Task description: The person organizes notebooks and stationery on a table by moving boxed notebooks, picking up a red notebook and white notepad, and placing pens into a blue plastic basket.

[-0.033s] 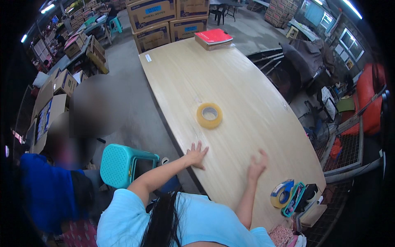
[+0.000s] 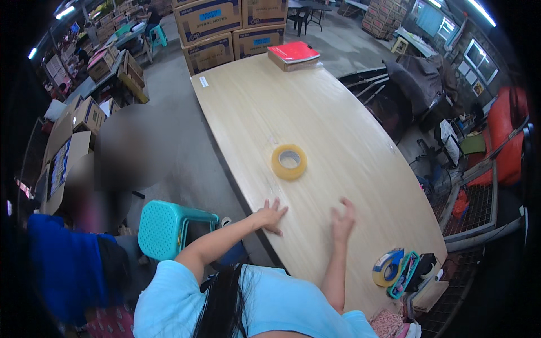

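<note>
left hand splayed wide on the wood-grain table, right hand kinda blurry but loosely spread too, yellowish packing tape roll just beyond both

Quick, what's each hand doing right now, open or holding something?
Left hand: open, fingers spread on the table, holding nothing.
Right hand: open, somewhat blurred, nothing visible in it.
</note>
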Action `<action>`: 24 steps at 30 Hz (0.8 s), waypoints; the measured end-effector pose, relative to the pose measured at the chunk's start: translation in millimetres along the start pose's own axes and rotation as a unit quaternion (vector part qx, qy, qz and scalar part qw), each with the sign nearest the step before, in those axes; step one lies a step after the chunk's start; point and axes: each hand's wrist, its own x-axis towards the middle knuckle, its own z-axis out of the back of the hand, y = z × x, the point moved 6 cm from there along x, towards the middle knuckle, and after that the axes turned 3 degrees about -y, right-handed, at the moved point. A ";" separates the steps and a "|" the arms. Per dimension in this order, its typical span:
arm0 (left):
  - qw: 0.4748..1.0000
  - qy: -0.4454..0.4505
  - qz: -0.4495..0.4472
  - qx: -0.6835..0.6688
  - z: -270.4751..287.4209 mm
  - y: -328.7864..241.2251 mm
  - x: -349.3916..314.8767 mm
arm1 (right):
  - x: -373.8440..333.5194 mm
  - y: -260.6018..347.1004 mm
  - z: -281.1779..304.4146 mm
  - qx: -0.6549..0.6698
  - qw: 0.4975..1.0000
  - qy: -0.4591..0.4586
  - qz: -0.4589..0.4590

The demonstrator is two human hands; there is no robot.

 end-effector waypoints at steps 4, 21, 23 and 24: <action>0.977 0.089 -0.156 -0.114 36.3 55.0 0.2 | 14.2 77.4 -153.5 -0.162 0.967 0.150 0.128; 0.968 -0.117 -0.073 -0.211 161.6 345.1 -119.5 | 55.4 58.8 -259.1 -0.315 0.947 0.039 -0.042; 0.970 -0.113 -0.071 -0.204 169.9 348.9 -114.3 | 57.9 61.6 -264.9 -0.317 0.948 0.015 -0.039; 0.971 -0.116 -0.082 -0.192 175.4 346.8 -113.5 | 57.9 62.5 -267.5 -0.320 0.946 0.020 -0.044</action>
